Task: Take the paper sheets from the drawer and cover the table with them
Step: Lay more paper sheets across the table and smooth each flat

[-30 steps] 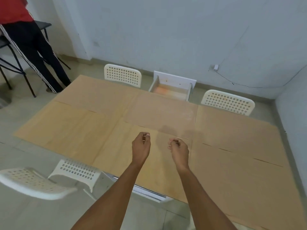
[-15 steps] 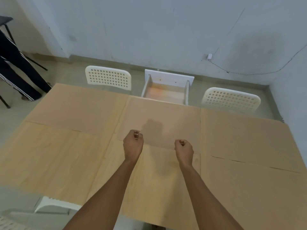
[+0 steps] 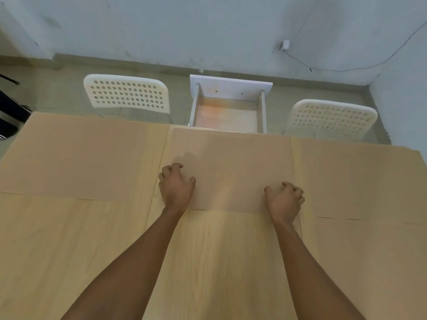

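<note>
Several tan paper sheets lie flat and overlapping across the table. The middle far sheet [image 3: 231, 158] reaches the table's far edge. My left hand [image 3: 176, 188] rests near that sheet's left edge, fingers half curled, thumb apart, fingertips on the paper. Near the same sheet's right edge my right hand [image 3: 285, 199] sits the same way. Neither hand has paper lifted. Beyond the far edge the white drawer [image 3: 231, 85] stands pulled out, and its visible bottom is bare. More sheets lie to the left [image 3: 80, 153], to the right [image 3: 358, 179] and in front [image 3: 219, 262].
Two white perforated chairs stand at the far side, one left of the drawer [image 3: 127, 93] and one right of it [image 3: 332, 118]. Behind them is a grey wall with a small box and cable [image 3: 286, 44]. A person's dark trouser leg [image 3: 9, 112] shows at the left edge.
My view has moved closer to the table and turned toward the drawer. Both hands went from loose fists in the air down onto the middle far sheet and spread wider apart.
</note>
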